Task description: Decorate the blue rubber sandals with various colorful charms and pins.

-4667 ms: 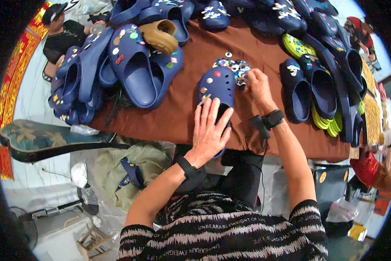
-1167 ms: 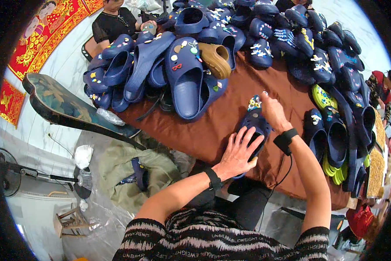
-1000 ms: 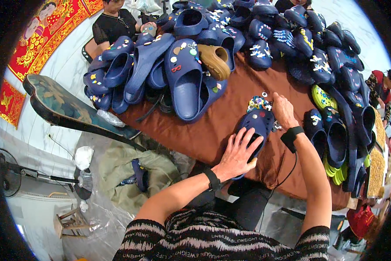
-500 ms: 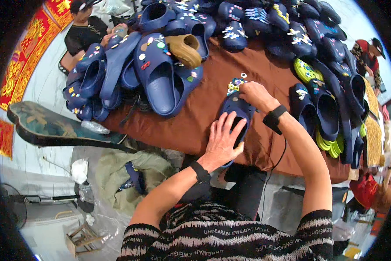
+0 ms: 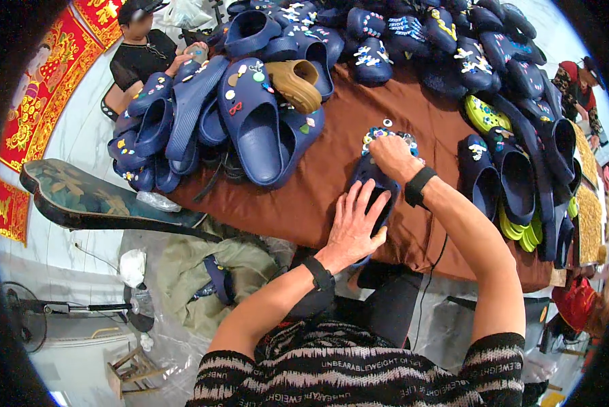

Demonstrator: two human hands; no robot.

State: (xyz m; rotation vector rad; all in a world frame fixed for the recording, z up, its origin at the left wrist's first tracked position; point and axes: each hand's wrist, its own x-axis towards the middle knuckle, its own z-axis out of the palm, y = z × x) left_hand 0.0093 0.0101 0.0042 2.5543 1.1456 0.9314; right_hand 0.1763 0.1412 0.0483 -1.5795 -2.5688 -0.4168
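Note:
A navy clog [image 5: 371, 171] lies near the front edge of the cloth-covered table. My left hand [image 5: 353, 224] rests on its heel and foot opening, fingers spread out and thumb apart. Past the clog's toe, a small heap of colourful shoe charms [image 5: 407, 140] sits on the cloth, with one round white charm [image 5: 387, 123] just beyond. Closed with its fingers bent down, my right hand [image 5: 394, 157] is over the toe and the near side of the charms. Its fingertips are hidden, so whatever they pinch cannot be seen.
Navy clogs with charms [image 5: 253, 129] are piled on the left, with a brown clog [image 5: 296, 85] among them. More navy clogs stand at the back and right, beside lime-green ones [image 5: 486, 115]. A person [image 5: 142, 57] is at the far left, another [image 5: 577, 91] at the far right.
My right hand has moved slightly toward the left over the charms, covering more of the clog's toe. My left hand stays on the clog. The whole view has shifted a little.

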